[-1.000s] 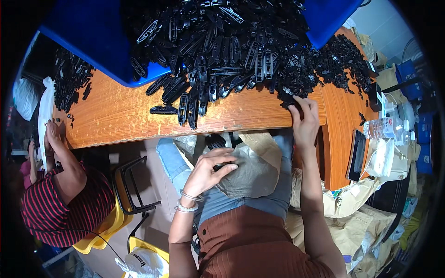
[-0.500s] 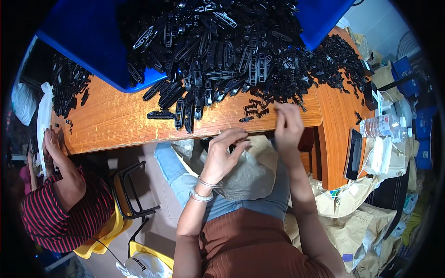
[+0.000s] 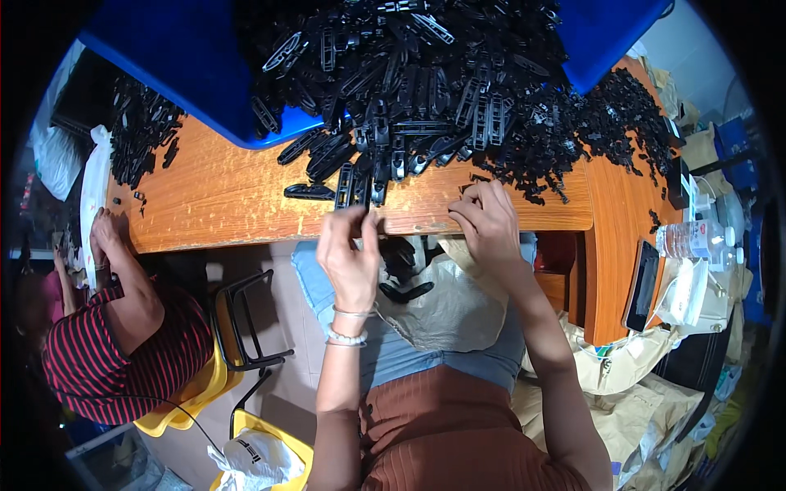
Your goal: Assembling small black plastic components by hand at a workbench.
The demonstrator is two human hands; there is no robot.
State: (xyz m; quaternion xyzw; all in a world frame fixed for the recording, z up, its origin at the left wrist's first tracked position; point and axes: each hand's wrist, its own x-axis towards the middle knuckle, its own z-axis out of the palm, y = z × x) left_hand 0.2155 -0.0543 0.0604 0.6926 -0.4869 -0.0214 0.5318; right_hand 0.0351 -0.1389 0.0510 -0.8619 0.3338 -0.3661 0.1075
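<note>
Left hand [image 3: 350, 255] raised at the near edge of the wooden table [image 3: 221, 196], fingers pressed together in a pinch on a small black plastic clip [image 3: 357, 214] at the fingertips; how much of the clip sits inside the grip cannot be made out. Right hand [image 3: 485, 222] just to the right of that pinch, palm down on the table edge, fingers curled loosely over scattered black pieces; whether it actually grips one cannot be told. Directly beyond both hands, a large heap of black plastic clips [image 3: 434, 106] spills from a blue bin [image 3: 188, 74] across the tabletop, some long flat ones lying singly just past the left fingertips. Below the hands, an open pale bag [image 3: 446, 299] rests in the lap, a few black clips visible in its mouth. Beaded bracelet [image 3: 344, 335] on the left wrist. Far left of the grip, another person in a red striped shirt [image 3: 115, 352] has hands at the table's end, seated on a yellow chair [image 3: 184, 401]. Far right, a clear water bottle [image 3: 692, 240] lies on the table's side wing.
</note>
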